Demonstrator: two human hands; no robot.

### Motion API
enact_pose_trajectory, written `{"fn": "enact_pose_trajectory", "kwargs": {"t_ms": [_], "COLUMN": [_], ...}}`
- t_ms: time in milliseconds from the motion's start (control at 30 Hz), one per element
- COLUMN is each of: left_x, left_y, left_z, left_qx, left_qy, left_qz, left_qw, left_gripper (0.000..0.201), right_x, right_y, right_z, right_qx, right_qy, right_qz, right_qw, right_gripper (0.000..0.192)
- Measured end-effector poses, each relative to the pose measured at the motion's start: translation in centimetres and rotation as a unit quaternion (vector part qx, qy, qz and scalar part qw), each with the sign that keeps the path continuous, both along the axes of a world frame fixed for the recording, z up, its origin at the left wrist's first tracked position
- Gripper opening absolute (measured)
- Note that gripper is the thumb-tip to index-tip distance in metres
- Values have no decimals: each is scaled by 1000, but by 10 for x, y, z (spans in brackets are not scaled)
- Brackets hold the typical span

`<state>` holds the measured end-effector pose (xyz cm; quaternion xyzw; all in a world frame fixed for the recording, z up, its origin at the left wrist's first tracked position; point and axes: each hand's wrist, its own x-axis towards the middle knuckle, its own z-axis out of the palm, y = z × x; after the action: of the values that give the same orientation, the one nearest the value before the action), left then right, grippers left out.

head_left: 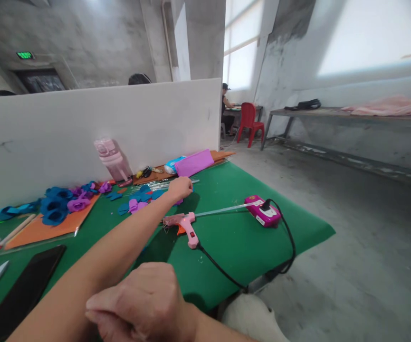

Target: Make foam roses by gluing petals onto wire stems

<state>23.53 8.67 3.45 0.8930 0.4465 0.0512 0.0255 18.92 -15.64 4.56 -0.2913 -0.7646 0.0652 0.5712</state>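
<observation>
green covers the desk (223,259); inward from its right edge a pink glue gun (191,232) lies on its side, its clear glue stick (223,209) reaching to a magenta power strip (257,211) by that edge. the left hand (181,188) is beyond the gun, toward the far edge, beside purple petals (137,206) and blue petals (143,194) — its fingers are hidden, so i cannot tell their state. the right hand (151,299), at the near edge, has its fingers curled closed, nothing visible in them. the left forearm (119,247) passes close to the nozzle — a hot tip could burn it. the cord (223,272), if snagged at the near edge, could drag the gun off.
</observation>
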Motion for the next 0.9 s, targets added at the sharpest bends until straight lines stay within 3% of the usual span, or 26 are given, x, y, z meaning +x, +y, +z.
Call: {"fn": "enact_pose_trajectory", "kwargs": {"t_ms": [133,267,433,500,600,733,833,900], "left_x": [16,2,-62,-97,-147,-203,-231,-240], "left_y": [6,2,-28,-50,-91,-139,-160,-167], "left_z": [-10,2,43,60,75,69,53,44], "left_qx": [1,-8,-42,-132,-211,-194,-230,-279], "left_qy": [1,-26,-100,-207,-285,-321,-403,-453], "left_qz": [0,1,14,50,109,169,214,212], "left_qw": [1000,1000,994,968,929,911,860,820], "left_gripper": [15,14,24,26,30,30,32,32], "right_x": [7,11,8,5,0,-3,-1,1], "right_y": [4,8,8,7,9,18,29,36], "right_z": [1,4,6,5,4,-1,-6,-10], "right_qx": [-31,-65,-91,-112,-164,-254,-308,-335], "right_qy": [8,34,89,109,145,199,239,274], "right_qz": [-20,-13,16,29,36,38,53,52], "right_qw": [999,997,992,987,975,946,919,900], "right_gripper": [20,19,17,16,16,16,18,19]}}
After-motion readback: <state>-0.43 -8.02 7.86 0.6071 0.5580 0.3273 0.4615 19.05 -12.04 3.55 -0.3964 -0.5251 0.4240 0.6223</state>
